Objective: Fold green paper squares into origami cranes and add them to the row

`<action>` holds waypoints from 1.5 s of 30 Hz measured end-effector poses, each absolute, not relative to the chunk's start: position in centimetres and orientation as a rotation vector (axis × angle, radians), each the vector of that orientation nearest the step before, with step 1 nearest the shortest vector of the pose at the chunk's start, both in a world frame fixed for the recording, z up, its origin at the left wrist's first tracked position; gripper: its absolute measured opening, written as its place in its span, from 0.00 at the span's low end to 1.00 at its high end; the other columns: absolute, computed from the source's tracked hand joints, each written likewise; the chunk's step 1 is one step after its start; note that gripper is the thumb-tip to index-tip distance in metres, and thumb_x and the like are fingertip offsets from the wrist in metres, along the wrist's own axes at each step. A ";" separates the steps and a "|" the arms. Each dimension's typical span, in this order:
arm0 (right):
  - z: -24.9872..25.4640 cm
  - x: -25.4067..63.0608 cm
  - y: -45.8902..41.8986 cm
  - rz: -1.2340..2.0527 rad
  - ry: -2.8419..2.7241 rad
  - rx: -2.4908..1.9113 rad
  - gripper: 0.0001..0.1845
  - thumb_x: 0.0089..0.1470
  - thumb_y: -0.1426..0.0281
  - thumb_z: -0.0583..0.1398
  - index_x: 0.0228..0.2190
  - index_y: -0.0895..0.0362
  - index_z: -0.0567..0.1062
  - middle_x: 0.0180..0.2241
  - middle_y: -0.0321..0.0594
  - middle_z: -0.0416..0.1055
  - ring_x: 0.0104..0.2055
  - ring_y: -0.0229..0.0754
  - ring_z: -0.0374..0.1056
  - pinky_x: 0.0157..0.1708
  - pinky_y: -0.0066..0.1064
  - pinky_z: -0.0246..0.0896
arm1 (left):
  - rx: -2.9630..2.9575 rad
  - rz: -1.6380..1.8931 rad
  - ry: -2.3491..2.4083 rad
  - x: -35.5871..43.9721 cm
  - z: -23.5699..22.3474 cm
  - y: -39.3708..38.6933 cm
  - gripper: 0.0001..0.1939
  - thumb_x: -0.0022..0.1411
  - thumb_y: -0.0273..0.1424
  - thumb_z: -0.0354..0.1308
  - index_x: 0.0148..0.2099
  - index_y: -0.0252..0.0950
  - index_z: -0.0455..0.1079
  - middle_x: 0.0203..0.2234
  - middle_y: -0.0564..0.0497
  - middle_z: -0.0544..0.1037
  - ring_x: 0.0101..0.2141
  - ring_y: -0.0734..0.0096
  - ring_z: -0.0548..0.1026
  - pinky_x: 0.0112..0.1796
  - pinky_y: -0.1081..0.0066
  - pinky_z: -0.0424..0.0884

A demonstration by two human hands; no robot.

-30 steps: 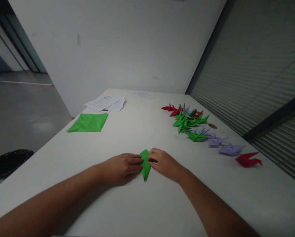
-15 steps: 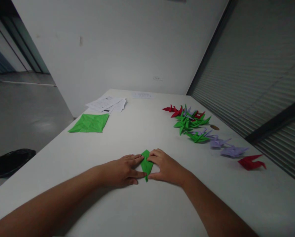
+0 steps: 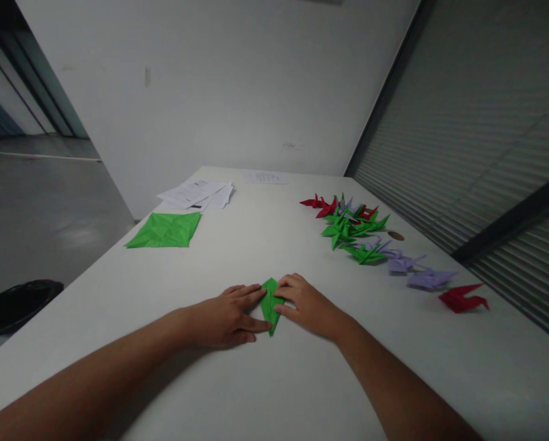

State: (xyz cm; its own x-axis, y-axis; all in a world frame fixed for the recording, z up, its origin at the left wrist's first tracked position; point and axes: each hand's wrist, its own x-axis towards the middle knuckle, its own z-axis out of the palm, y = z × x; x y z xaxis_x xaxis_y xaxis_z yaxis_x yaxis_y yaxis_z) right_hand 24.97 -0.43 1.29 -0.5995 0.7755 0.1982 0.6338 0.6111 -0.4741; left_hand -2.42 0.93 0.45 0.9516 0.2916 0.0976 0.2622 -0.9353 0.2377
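Note:
A small green origami paper (image 3: 270, 306), folded into a narrow kite shape, lies on the white table in front of me with its long point toward me. My left hand (image 3: 231, 315) rests flat at its left side, fingers spread, with fingertips pressing near its upper left edge and its lower point. On the right edge, my right hand (image 3: 306, 306) pinches the paper with curled fingers and thumb close together. The fingertips cover part of that edge.
An unfolded, creased green sheet (image 3: 164, 230) lies at the left, before some printed papers (image 3: 196, 193). Several red, green and purple paper cranes (image 3: 366, 254) line the right side, near a brown round disc (image 3: 396, 235). A black-lined bin (image 3: 21, 306) stands left of the table.
My right thumb has slid up the paper's right edge, away from the lower point and closer to the fingers. The left hand stays in place on the paper.

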 end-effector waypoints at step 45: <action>1.0 22.4 -1.0 1.231 -1.492 -1.102 0.15 0.53 0.61 0.68 0.30 0.53 0.68 0.21 0.29 0.67 0.21 0.36 0.64 0.23 0.28 0.61 | 1.548 0.743 0.908 -0.4 0.5 1.2 0.30 0.46 0.36 0.76 0.46 0.38 0.64 0.35 0.52 0.76 0.30 0.69 0.76 0.29 0.71 0.70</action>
State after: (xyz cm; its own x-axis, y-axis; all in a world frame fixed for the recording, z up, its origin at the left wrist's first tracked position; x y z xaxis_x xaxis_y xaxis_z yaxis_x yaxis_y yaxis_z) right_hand 22.45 -1.01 1.01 -0.2151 0.9724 0.0906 0.0955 0.1133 -0.9890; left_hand -0.44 1.23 0.54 0.5023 0.8645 -0.0200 0.1513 -0.0651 0.9863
